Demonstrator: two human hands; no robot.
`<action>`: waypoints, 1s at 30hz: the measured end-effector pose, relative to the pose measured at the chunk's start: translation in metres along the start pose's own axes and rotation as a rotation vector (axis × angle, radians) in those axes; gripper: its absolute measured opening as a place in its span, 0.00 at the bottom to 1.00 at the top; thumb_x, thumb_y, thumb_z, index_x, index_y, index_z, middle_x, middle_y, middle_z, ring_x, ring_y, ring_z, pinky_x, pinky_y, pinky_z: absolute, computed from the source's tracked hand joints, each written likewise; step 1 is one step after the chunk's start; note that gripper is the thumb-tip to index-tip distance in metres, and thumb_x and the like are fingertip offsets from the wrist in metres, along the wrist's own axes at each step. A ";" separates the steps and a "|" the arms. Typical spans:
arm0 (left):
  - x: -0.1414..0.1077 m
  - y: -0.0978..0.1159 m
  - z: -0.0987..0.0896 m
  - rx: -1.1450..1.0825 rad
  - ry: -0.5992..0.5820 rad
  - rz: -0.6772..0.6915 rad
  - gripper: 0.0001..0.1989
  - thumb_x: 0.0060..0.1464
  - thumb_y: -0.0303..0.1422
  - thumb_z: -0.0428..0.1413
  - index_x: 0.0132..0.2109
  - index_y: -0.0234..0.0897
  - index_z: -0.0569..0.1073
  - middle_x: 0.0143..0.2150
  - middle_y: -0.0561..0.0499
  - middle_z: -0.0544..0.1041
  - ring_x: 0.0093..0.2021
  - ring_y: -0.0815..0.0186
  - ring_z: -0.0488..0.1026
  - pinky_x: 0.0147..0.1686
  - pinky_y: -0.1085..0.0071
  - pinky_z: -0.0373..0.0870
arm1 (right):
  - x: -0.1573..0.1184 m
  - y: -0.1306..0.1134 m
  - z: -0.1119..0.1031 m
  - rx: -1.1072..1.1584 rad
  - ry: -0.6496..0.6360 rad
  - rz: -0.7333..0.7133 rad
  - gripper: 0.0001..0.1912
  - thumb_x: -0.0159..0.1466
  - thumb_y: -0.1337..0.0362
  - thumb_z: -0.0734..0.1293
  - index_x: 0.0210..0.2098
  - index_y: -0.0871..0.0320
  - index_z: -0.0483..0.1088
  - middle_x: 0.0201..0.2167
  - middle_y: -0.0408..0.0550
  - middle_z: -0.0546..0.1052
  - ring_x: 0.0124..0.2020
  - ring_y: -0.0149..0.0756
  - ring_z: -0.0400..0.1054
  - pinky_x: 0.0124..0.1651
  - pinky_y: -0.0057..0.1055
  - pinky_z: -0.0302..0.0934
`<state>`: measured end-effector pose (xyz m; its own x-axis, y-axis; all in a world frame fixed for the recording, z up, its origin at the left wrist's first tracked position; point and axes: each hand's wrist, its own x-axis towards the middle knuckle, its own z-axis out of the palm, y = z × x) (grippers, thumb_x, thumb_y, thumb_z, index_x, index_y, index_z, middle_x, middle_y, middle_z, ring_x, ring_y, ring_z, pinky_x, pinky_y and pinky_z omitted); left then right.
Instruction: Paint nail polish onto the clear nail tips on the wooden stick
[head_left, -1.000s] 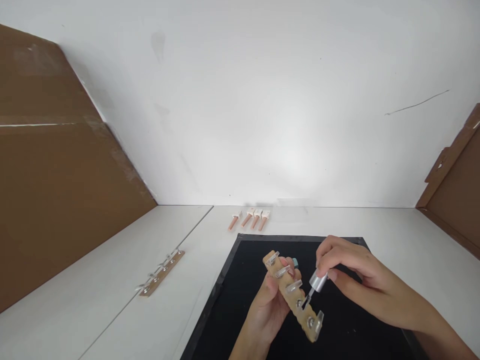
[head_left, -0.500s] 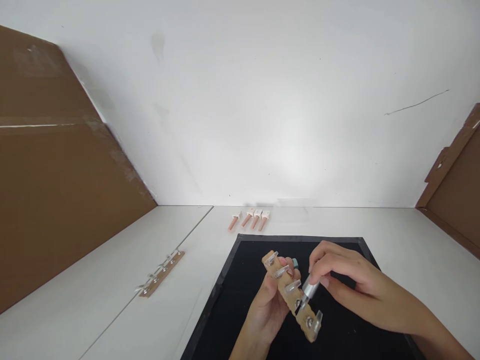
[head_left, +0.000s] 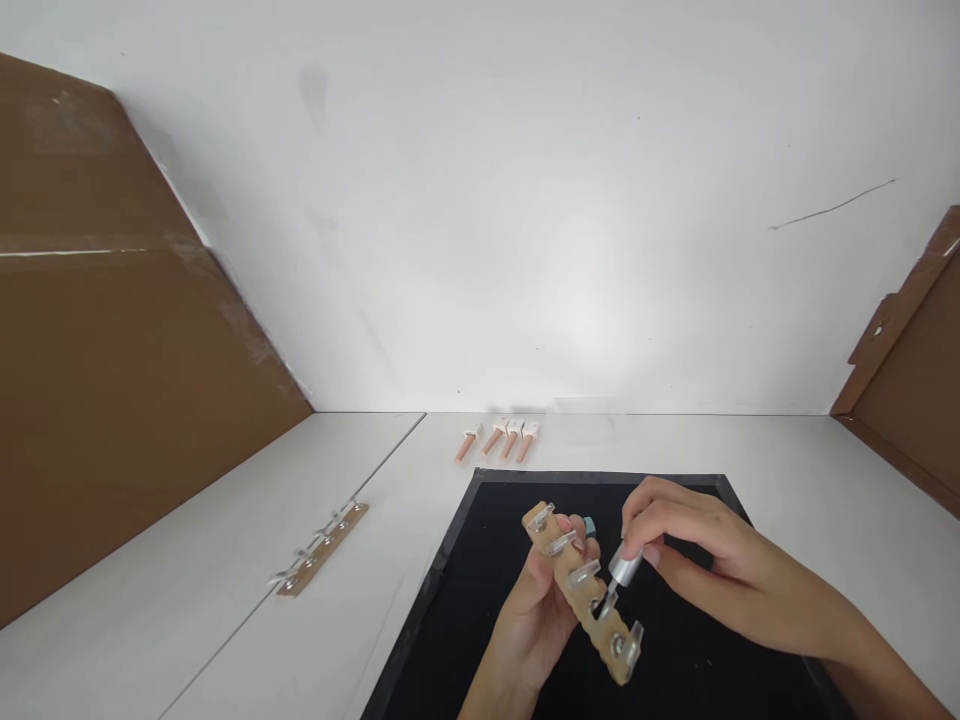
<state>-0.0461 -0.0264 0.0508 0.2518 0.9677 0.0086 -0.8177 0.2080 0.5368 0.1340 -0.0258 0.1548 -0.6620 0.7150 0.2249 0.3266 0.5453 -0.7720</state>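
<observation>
My left hand (head_left: 536, 615) holds a tan strip (head_left: 579, 592) that carries several clear false nail tips, tilted from upper left to lower right above a black mat (head_left: 480, 600). My right hand (head_left: 697, 555) pinches a silver brush cap (head_left: 625, 566). Its thin brush tip touches one of the lower nail tips on the strip. A small teal object shows just behind my left fingertips.
A second strip with clear tips (head_left: 321, 549) lies on the white table (head_left: 225, 590) to the left. Several pink little bottles (head_left: 499, 438) lie in a row near the wall. Brown cardboard panels (head_left: 112, 330) stand at left and at right (head_left: 911, 370).
My right hand brought the brush down and left onto the strip, then shifted slightly along a nail tip. The left hand and strip stayed almost still.
</observation>
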 end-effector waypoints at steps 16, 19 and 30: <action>-0.005 0.003 -0.001 -0.019 -0.015 0.017 0.16 0.37 0.44 0.63 0.34 0.40 0.76 0.30 0.54 0.64 0.29 0.71 0.64 0.25 0.76 0.66 | 0.000 0.000 -0.004 -0.051 0.049 -0.003 0.15 0.62 0.77 0.55 0.35 0.52 0.66 0.35 0.44 0.68 0.30 0.31 0.63 0.30 0.27 0.59; -0.006 0.004 -0.001 -0.017 -0.026 0.012 0.16 0.37 0.44 0.63 0.33 0.40 0.75 0.30 0.54 0.64 0.29 0.71 0.63 0.26 0.75 0.67 | -0.001 0.000 -0.006 -0.061 0.055 -0.014 0.15 0.62 0.77 0.55 0.35 0.52 0.66 0.35 0.44 0.67 0.30 0.32 0.63 0.30 0.28 0.59; -0.005 0.005 -0.004 -0.008 -0.020 0.005 0.17 0.36 0.44 0.63 0.33 0.41 0.76 0.30 0.55 0.62 0.29 0.72 0.62 0.26 0.75 0.66 | -0.001 0.001 0.000 0.039 0.145 -0.058 0.15 0.59 0.80 0.57 0.31 0.53 0.67 0.36 0.44 0.68 0.32 0.30 0.66 0.32 0.27 0.61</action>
<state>-0.0533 -0.0294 0.0500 0.2584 0.9656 0.0283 -0.8231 0.2048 0.5297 0.1345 -0.0257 0.1535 -0.5735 0.7401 0.3513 0.2626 0.5722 -0.7769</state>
